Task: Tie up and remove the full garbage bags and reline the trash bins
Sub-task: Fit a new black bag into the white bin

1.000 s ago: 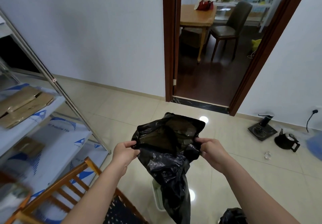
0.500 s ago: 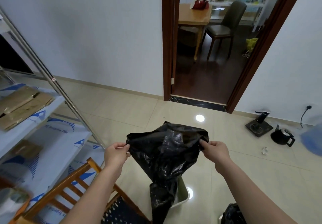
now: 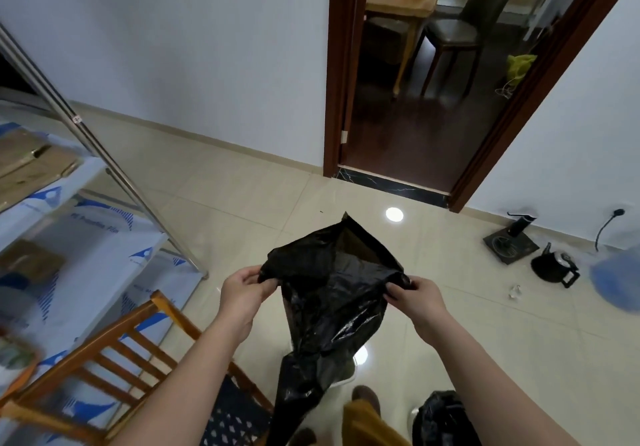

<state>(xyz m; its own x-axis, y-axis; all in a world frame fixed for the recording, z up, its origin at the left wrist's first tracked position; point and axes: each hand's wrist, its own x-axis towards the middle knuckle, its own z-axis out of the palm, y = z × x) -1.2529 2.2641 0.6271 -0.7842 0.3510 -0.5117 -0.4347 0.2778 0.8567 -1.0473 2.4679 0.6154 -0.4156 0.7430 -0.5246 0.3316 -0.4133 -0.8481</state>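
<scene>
Both hands pinch the rim of an empty black bag [image 3: 332, 293], the left hand [image 3: 242, 293] at one side and the right hand [image 3: 415, 298] at the other, holding its mouth apart above the floor. The bag hangs between the forearms. Below the right forearm sits a tied full bag [image 3: 443, 418]; left of the left arm stands a wooden chair [image 3: 114, 352].

Both arms stretched out in front, left hand [image 3: 242, 289] and right hand [image 3: 415, 298] each pinching with curled fingers, held level and apart.
</scene>
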